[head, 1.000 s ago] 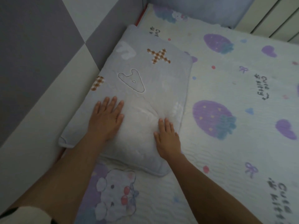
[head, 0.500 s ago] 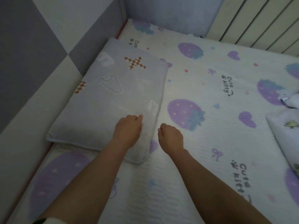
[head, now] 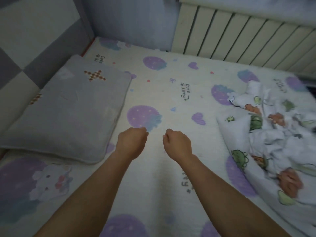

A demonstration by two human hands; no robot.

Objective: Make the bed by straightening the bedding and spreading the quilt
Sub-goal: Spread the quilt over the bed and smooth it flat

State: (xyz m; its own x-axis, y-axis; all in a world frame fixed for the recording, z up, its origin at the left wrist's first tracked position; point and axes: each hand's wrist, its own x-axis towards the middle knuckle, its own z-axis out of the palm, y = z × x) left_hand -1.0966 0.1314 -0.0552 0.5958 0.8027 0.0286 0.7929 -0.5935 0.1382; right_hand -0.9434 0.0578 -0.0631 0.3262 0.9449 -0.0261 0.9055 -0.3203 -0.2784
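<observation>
your left hand (head: 132,142) and right hand (head: 177,144) hover side by side over the cream bed sheet printed with purple strawberries (head: 162,93). fingers curled in, nothing held. grey plush rectangular pillow with a checked cross patch (head: 68,113) lies flat at 10 o'clock. crumpled white quilt with green and orange cartoon prints (head: 273,134) sits bunched at 3 o'clock. likely step: going for the quilt. next: reach right, find an edge, grip two corners, draw it across.
</observation>
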